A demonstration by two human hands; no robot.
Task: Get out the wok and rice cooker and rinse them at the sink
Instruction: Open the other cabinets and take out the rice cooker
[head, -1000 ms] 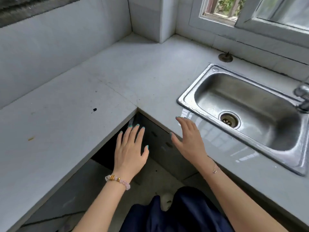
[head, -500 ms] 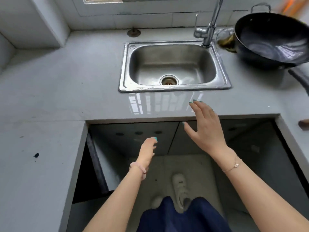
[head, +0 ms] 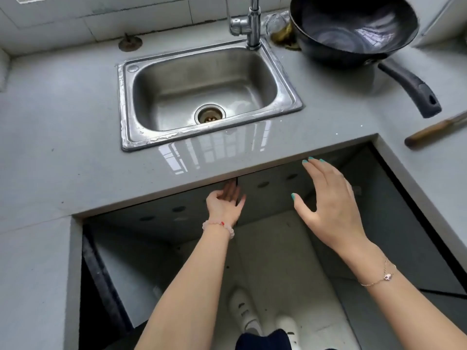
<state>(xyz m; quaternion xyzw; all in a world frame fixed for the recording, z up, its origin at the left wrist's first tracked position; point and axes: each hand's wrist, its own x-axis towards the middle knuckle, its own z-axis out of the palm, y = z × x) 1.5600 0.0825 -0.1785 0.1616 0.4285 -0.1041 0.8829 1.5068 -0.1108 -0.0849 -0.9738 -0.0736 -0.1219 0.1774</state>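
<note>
Black wok (head: 353, 26) is sitting on the grey countertop (head: 63, 122), just right of the stainless-steel sink (head: 177, 79) and its faucet (head: 252, 21).

Its deep, glossy bowl is catching reflections, and its long dark handle (head: 409, 87) is pointing toward the person. Below the counter edge, the left hand (head: 225, 200) is touching the seam between two cabinet doors (head: 164, 215); its fingertips are hiding under the edge, so its grip cannot be told. The right hand (head: 328, 203) is hovering alongside, fingers spread, holding nothing.

Both forearms extended: left hand (head: 225, 202), fingertips hidden under the counter edge (head: 151, 191); right hand (head: 328, 200) just short of that edge, palm down, fingers spread, holding nothing.
</note>
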